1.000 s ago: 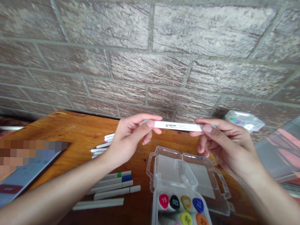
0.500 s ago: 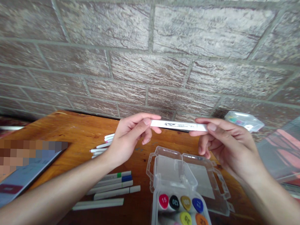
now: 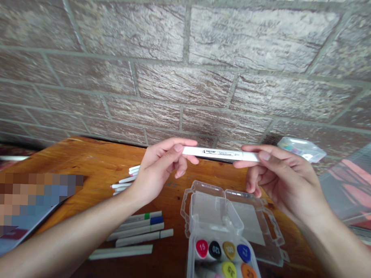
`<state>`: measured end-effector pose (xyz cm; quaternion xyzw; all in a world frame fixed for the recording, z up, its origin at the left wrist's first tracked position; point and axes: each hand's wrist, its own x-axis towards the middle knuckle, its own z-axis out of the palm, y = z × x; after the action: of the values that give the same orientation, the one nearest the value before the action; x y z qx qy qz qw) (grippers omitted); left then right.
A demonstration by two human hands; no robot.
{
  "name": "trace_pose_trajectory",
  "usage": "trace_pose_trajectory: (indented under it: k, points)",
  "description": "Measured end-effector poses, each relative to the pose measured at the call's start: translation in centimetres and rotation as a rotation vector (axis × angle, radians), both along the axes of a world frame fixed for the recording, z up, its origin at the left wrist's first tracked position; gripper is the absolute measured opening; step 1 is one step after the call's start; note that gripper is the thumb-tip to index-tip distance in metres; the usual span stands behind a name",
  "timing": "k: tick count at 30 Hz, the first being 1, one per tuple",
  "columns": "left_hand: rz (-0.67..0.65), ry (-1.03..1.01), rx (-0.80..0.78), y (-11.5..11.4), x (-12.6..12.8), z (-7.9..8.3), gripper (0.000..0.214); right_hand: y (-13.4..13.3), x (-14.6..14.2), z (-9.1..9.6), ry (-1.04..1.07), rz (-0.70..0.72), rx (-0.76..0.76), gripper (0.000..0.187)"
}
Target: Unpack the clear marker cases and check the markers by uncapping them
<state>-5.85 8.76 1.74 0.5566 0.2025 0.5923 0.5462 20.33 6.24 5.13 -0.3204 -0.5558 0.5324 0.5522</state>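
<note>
A white marker (image 3: 215, 153) with dark print on its barrel is held level above the table, its length running left to right. My left hand (image 3: 160, 170) pinches one end between thumb and fingers. At the other end, my right hand (image 3: 281, 175) grips it the same way, covering part of the tip. Below stands a clear plastic case (image 3: 190, 256) with its lid open, holding several markers with numbered, coloured ends, such as an orange one (image 3: 249, 274). White markers (image 3: 144, 237) lie on the table beside my left forearm.
More thin pens (image 3: 126, 179) lie behind my left wrist on the wooden table (image 3: 81, 159). A partly blurred tablet-like screen (image 3: 14, 246) is at the left. Another clear case (image 3: 300, 148) sits against the brick wall (image 3: 205, 87) at the right.
The marker has rolled slightly, so more of its print shows. My left hand has shifted a touch to the left; both hands keep their hold.
</note>
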Motion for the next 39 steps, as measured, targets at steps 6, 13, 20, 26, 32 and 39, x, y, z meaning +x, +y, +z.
trace_pose_trajectory:
  k: [6, 13, 20, 26, 32, 39]
  points:
    - [-0.007, -0.015, -0.017, 0.01, 0.04, 0.09, 0.026, 0.09, 0.03, 0.01, 0.011, 0.016, -0.011, 0.020]
    - [-0.014, -0.022, -0.022, -0.08, -0.04, 0.07, 0.026, 0.12, 0.07, -0.02, 0.016, 0.015, -0.032, 0.019]
    - [-0.018, -0.032, -0.039, -0.09, 0.02, 0.10, 0.026, -0.04, 0.00, 0.17, 0.000, 0.001, -0.031, 0.019]
    - [-0.017, -0.029, -0.045, -0.16, -0.01, 0.23, 0.026, -0.06, 0.04, -0.05, 0.001, -0.007, -0.032, 0.021]
    - [0.027, 0.017, -0.013, -0.23, 0.03, 0.08, 0.026, 0.12, 0.02, -0.30, 0.008, -0.024, -0.055, 0.022]
    - [0.051, 0.070, 0.032, -0.20, -0.03, -0.24, 0.026, 0.09, -0.08, -0.26, 0.014, -0.032, -0.048, 0.020]
